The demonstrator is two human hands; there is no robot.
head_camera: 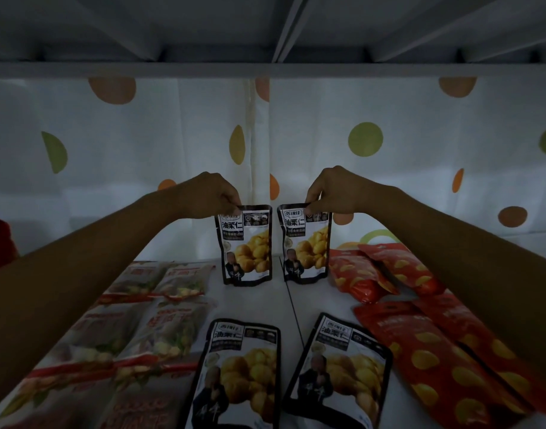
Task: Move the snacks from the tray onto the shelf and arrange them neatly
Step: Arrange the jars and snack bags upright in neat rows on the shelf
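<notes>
At mid-frame we hold two chestnut pouches upright on the shelf (284, 301), our left hand (208, 195) pinching the left pouch (245, 246) by its top corner and our right hand (333, 190) pinching the right pouch (305, 246) likewise. Toward the bottom of the frame lie two more chestnut pouches (237, 376), with pale packets (135, 329) at lower left and red packets (420, 329) at lower right.

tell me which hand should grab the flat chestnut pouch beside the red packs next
Probably the right hand: the flat pouch lies on the right, beside the red packs. It must first release its upright pouch. The left hand would have to cross over.
</notes>
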